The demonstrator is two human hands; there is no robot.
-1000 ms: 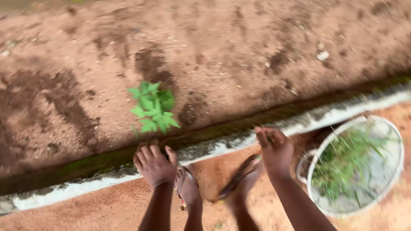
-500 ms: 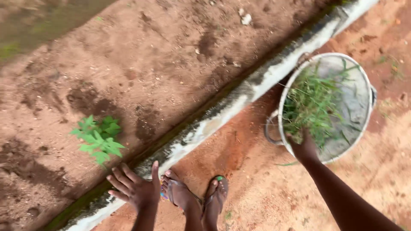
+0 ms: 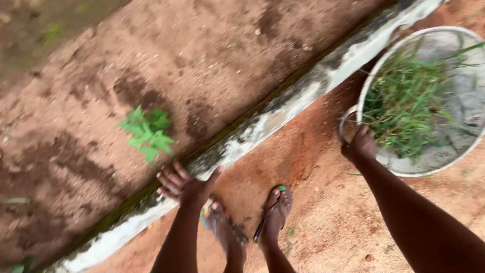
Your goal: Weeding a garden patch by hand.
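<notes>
On the far left there is bare brown soil [image 3: 76, 101] with darker wet patches. A small green plant [image 3: 146, 132] with broad leaves grows in it, alone, near the kerb. The kerb [image 3: 262, 124] is a long concrete edge, pale and stained with moss, and it runs from the lower left to the upper right.

My left hand [image 3: 183, 183] rests on this kerb, just below the plant but not touching it. Its fingers [image 3: 169, 177] are spread apart and hold nothing.

Below the kerb the ground [image 3: 323, 222] is reddish and sandy. My two feet stand here in sandals [image 3: 275, 215], close to my left hand.

More to the right, my right hand [image 3: 359, 147] is at the rim of a round metal basin [image 3: 429, 169], beside its handle. The hand touches the rim or the grass at the rim; I cannot tell if the fingers are closed on something, because I see only the back of the hand.

The basin sits on the red ground, just beside the kerb, and it has a pile of cut green grass [image 3: 404, 101] inside, mostly in its left half.
</notes>
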